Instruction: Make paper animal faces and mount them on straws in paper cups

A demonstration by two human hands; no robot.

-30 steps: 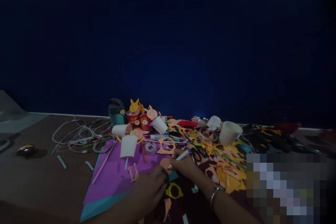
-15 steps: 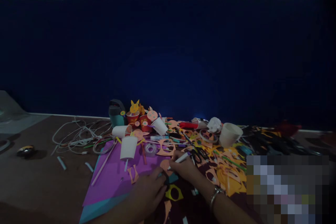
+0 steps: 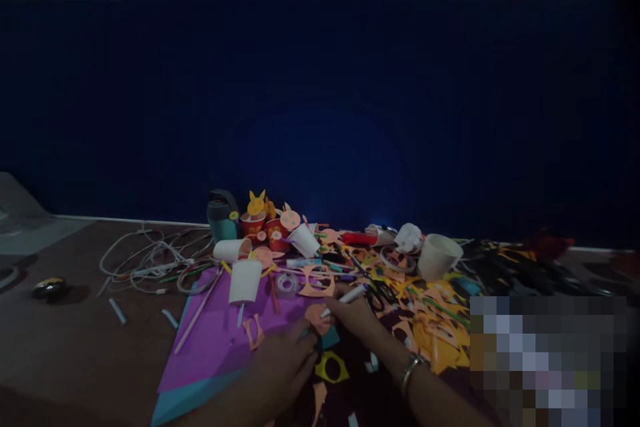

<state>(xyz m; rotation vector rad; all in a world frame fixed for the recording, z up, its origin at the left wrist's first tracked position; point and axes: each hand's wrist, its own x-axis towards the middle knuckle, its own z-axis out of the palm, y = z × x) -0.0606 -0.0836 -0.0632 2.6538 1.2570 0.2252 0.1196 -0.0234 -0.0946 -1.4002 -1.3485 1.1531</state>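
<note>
My right hand (image 3: 354, 317) is closed round a white marker (image 3: 350, 298), held at a slant with its tip on the right part of a round orange paper cutout (image 3: 318, 319). At the cutout's lower left edge, the bent fingers of my left hand (image 3: 287, 357) grip it. Just below lies a yellow paper scrap (image 3: 331, 367) with a round hole. Purple paper (image 3: 205, 340) spreads under and left of my left hand, and an upside-down white paper cup (image 3: 245, 281) stands on it. A roll of clear tape (image 3: 287, 285) lies behind the cutout.
Scissors (image 3: 383, 293) and several orange scraps lie right of my right hand. A cream cup (image 3: 440, 257) stands behind them. Decorated red cups (image 3: 279, 235) and a teal bottle (image 3: 223, 217) stand at the back. White cables (image 3: 150, 260) tangle at left; a blue partition (image 3: 320, 113) rises behind.
The marker and my right hand have shifted slightly to the right and tilted lower over the orange cutout. My left hand has stayed nearly in place.
</note>
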